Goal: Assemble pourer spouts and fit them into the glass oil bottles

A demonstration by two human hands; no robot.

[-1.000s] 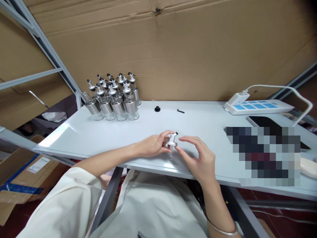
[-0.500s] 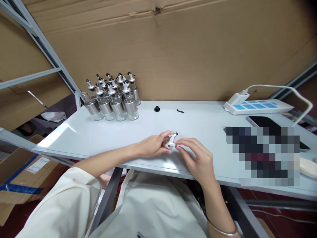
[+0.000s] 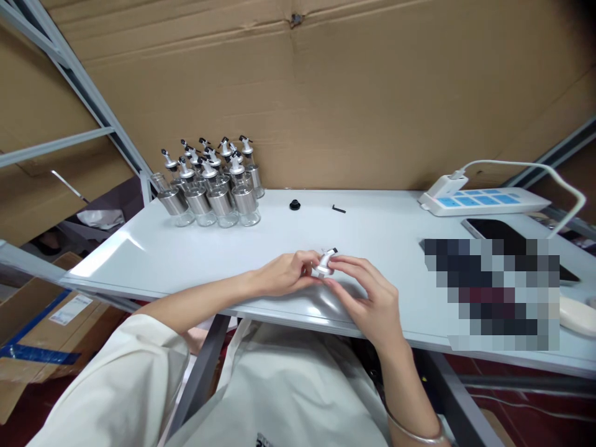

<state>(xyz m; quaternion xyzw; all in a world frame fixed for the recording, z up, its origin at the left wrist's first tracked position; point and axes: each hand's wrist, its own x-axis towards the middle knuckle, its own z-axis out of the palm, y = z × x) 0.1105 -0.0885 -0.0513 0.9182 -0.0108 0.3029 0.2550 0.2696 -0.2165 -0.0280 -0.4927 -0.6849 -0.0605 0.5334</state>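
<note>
A silver-white pourer spout (image 3: 325,264) with a black tip is held just above the front of the white table (image 3: 279,242). My left hand (image 3: 294,273) pinches it from the left, thumb below and fingers curled. From the right, the fingertips and thumb of my right hand (image 3: 370,295) close on its side. The lower end of the spout is partly hidden by my fingers. Beyond my hands lie a round black stopper (image 3: 295,204) and a thin black strip (image 3: 339,208).
Several glass bottles (image 3: 245,202) with steel sleeves stand at the back left, most with spouts; one front bottle (image 3: 172,202) has an open neck. At the right are a power strip (image 3: 484,200), a phone (image 3: 493,231) and a blurred-out patch. Cardboard walls the back.
The spout has turned and tilted between my fingers, showing more of its silver collar. My right thumb and fingers have shifted slightly left around it.
</note>
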